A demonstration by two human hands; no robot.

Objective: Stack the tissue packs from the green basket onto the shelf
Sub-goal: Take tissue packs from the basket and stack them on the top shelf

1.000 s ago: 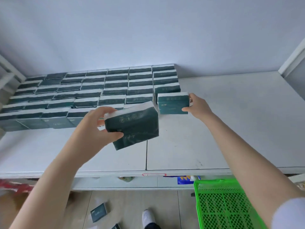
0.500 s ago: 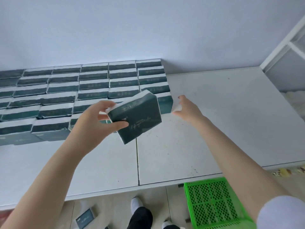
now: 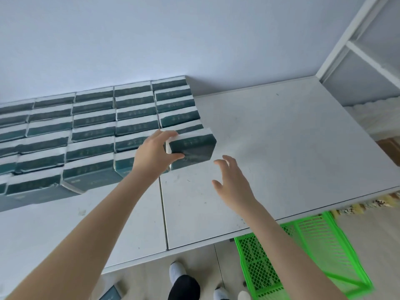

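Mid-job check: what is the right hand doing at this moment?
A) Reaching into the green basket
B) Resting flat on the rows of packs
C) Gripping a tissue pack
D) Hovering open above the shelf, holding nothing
D: the right hand hangs above the white shelf with its fingers spread and empty, while the left hand grips the tissue pack at the right end of the rows of packs.

Single head-worn view, close above the shelf (image 3: 281,148), facing forward and steeply down; floor (image 3: 205,254) at the bottom edge.
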